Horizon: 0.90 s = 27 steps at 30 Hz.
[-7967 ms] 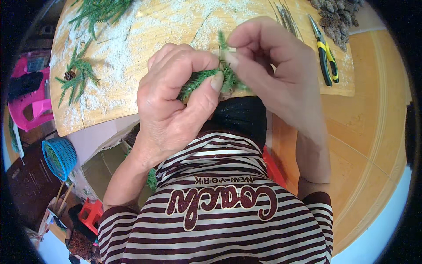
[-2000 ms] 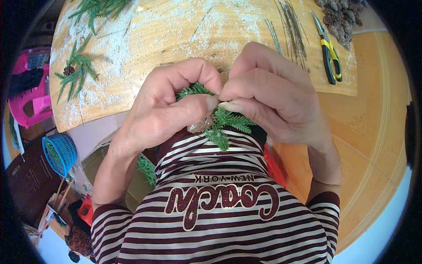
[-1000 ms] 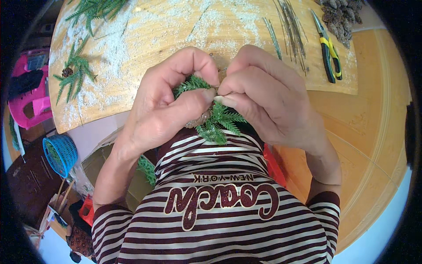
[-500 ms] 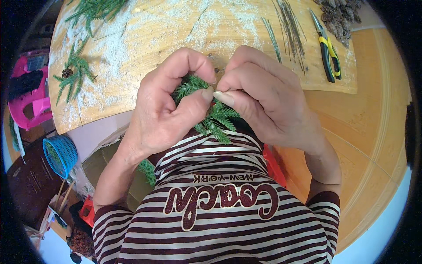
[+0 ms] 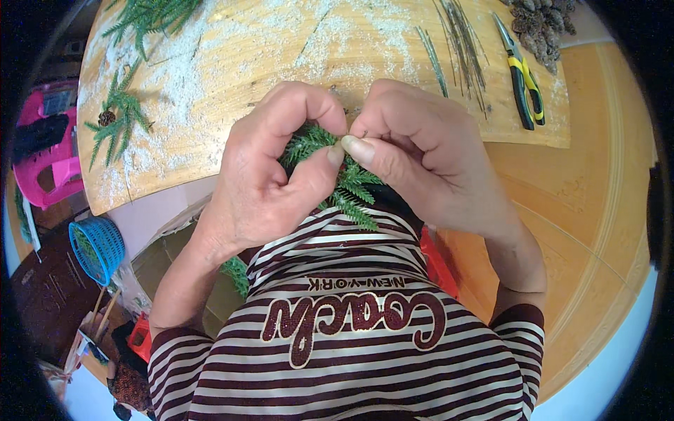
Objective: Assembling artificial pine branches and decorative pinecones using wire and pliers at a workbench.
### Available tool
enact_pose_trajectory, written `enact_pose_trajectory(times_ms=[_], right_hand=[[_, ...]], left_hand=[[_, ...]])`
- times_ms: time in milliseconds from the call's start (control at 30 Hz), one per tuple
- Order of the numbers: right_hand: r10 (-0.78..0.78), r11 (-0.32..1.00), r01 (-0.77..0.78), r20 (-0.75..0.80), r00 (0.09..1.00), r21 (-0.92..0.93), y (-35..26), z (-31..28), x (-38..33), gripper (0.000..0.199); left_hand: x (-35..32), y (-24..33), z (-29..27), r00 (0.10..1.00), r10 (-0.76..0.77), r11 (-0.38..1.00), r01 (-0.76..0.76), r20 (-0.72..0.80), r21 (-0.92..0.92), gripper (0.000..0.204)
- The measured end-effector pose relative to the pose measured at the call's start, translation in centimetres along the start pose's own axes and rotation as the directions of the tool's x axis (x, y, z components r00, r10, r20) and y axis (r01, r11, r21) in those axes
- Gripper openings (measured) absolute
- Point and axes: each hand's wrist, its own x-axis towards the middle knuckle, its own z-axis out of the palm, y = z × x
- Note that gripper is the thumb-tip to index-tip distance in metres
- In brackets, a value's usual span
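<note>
A green artificial pine sprig (image 5: 354,188) is held in front of my chest, just off the near edge of the wooden table. My left hand (image 5: 260,168) is closed around its upper part, thumb and forefinger pinched. Against those fingertips, my right hand (image 5: 432,154) pinches with thumb and forefinger; whatever lies between its tips is too small to make out. Needles stick out below both hands, while the fingers cover the sprig's middle. On the table's left lies another pine sprig (image 5: 128,105) with a small brown cone (image 5: 107,118) on it.
White flakes litter the wooden table (image 5: 232,133). Thin wires (image 5: 463,52), yellow-and-black pliers (image 5: 521,77) and a heap of pine cones (image 5: 540,31) lie at the far right. More greenery (image 5: 151,21) is at the far left. A blue basket (image 5: 98,249) and a pink chair (image 5: 45,168) stand left.
Both hands have shifted slightly, and their fingertips are drawn closer together. The sprig has turned a little, its lower needles swinging a bit to the right.
</note>
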Motion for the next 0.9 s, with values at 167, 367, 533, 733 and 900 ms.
enact_pose_trajectory(times_ms=[167, 367, 533, 733, 900], right_hand=[[-0.026, 1.000, 0.025, -0.015, 1.000, -0.017, 0.0, 0.0, 0.1, 0.007], [-0.056, 0.998, 0.055, -0.034, 0.998, -0.016, 0.1, 0.0, 0.1, 0.005], [-0.062, 0.998, 0.061, -0.036, 0.997, -0.030, 0.2, -0.1, 0.0, 0.005], [-0.063, 0.997, 0.061, -0.044, 0.997, -0.037, 0.3, -0.1, -0.1, 0.006], [-0.059, 0.997, 0.057, -0.038, 0.998, -0.047, 0.2, -0.2, 0.0, 0.007]], left_hand=[[0.0, 0.8, -0.1, 0.984, -0.176, 0.975, 0.179, 0.029, -0.134, 0.014], [0.1, 1.3, -0.1, 0.950, -0.307, 0.895, 0.307, 0.051, -0.324, 0.011], [0.2, 1.4, 0.2, 0.957, -0.287, 0.896, 0.281, 0.034, -0.344, 0.011], [0.2, 1.2, 0.1, 0.947, -0.311, 0.876, 0.319, 0.083, -0.361, 0.011], [0.2, 1.3, 0.3, 0.949, -0.306, 0.886, 0.311, 0.070, -0.344, 0.010]])
